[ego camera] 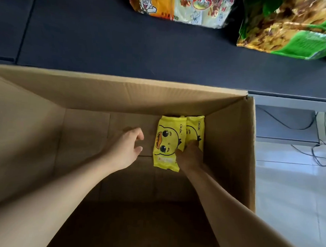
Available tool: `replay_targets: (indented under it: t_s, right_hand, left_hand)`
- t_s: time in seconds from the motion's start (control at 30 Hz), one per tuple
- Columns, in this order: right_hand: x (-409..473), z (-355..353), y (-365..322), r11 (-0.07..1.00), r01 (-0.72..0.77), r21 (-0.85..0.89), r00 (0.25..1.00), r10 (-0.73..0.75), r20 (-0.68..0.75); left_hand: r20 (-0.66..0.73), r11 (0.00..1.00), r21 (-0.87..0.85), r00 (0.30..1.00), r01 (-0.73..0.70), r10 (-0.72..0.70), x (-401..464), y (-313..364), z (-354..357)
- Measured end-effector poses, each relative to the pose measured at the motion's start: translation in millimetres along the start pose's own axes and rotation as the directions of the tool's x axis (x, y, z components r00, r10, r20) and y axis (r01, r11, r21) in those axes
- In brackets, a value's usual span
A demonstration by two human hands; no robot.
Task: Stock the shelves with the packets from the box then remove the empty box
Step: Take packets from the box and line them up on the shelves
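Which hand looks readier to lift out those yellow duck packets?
The right hand: it already rests on the two yellow packets in the box, fingers between them. The left hand hovers open beside them, touching neither.

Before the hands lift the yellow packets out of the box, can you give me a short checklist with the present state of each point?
1. Packets left in the cardboard box: two yellow duck packets, the left packet and the right packet, lie side by side on the bottom. Ok.
2. Right hand on a packet: it rests over the right packet and the seam between the two; a firm grip, cannot tell.
3. Left hand: fingers relaxed, holds nothing, apart from the left packet. Not ok yet.
4. Room on the dark shelf: bare surface left of the orange and white snack bag. Ok.
5. More packets under the arms: cannot tell.
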State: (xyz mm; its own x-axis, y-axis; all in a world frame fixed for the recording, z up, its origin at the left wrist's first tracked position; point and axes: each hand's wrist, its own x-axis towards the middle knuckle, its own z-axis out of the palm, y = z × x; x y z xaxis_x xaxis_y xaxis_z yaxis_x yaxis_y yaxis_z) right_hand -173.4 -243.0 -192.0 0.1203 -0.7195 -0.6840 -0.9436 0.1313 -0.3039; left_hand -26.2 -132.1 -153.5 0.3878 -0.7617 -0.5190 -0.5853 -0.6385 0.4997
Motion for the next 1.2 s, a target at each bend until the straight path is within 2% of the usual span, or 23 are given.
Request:
replay_targets:
  t_s: [0.13, 0.2, 0.33, 0.4, 0.47, 0.53, 0.63, 0.77, 0.93, 0.97, 1.07, 1.13, 1.2]
  right_hand:
    - [10, 27, -7, 0.990, 0.091, -0.110, 0.994, -0.098, -0.052]
    - [13, 36, -9, 0.964, 0.196, -0.182, 0.975, -0.211, -0.071]
    - [12, 39, -9, 0.860, 0.431, -0.272, 0.895, -0.446, 0.009]
    - [4, 31, -9, 0.832, 0.447, -0.328, 0.865, -0.496, -0.078]
    - [-2, 23, -8, 0.829, 0.391, -0.401, 0.819, -0.512, -0.260]
    - [-5, 12, -6, 0.867, 0.280, -0.411, 0.789, -0.452, -0.416]
    - [2, 3, -3, 0.953, 0.154, -0.260, 0.912, -0.238, -0.332]
    - [21, 10, 0, 0.995, 0.095, -0.030, 0.942, -0.099, -0.320]
    - [39, 20, 6, 0.989, 0.121, -0.086, 0.957, -0.139, -0.254]
    - [42, 23, 7, 0.992, 0.115, -0.051, 0.960, -0.124, -0.249]
    - [48, 29, 4, 0.976, 0.028, 0.214, 0.978, 0.018, -0.208]
    - [52, 29, 1, 0.964, -0.032, 0.263, 0.981, 0.081, -0.179]
    - [56, 29, -1, 0.958, -0.080, 0.276, 0.979, 0.127, -0.159]
  left_hand:
    - [-0.027, 0.999, 0.033, 1.000, -0.009, 0.010, 5, -17, 6]
    - [-0.018, 0.998, 0.069, 1.000, -0.008, 0.009, 7, -23, 6]
    - [-0.028, 0.996, 0.087, 1.000, -0.003, 0.006, 9, -32, 3]
    - [-0.052, 0.995, 0.092, 0.998, -0.025, 0.030, 13, -34, 3]
    - [-0.053, 0.990, 0.113, 0.995, -0.080, 0.086, 20, -34, 5]
    - [-0.040, 0.964, 0.211, 0.984, -0.161, 0.173, 30, -33, 8]
    - [0.004, 0.903, 0.364, 0.970, -0.227, 0.243, 47, -24, 14]
    - [0.105, 0.793, 0.523, 0.947, -0.311, 0.302, 67, -16, 30]
    - [0.167, 0.660, 0.685, 0.949, -0.308, 0.269, 72, -20, 41]
    - [0.173, 0.667, 0.689, 0.958, -0.284, 0.229, 71, -21, 39]
    - [0.224, 0.743, 0.637, 0.971, -0.207, 0.078, 68, -35, 35]
    - [0.249, 0.876, 0.467, 0.968, -0.119, -0.002, 66, -50, 35]
    - [0.262, 0.943, 0.331, 0.964, -0.043, -0.048, 61, -63, 36]
